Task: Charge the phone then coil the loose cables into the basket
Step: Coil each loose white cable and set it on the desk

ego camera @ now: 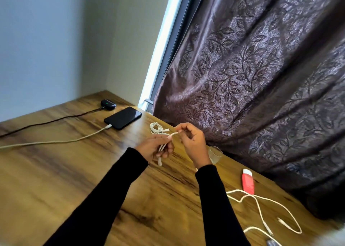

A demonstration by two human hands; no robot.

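Both hands are raised just above the wooden table [74, 171]: a folded white cable [165, 145] is gripped in the curled fingers of the left hand [155, 148], while its looped end is pinched by the right hand [192, 143]. Just beyond them a small coiled white cable [155, 128] is laid on the table. Farther left, the black phone [123, 117] is seen lying flat with a charging cable [56, 142] plugged in. At the near right, a loose white cable [261, 208] is sprawled beside a red-and-white object [248, 181].
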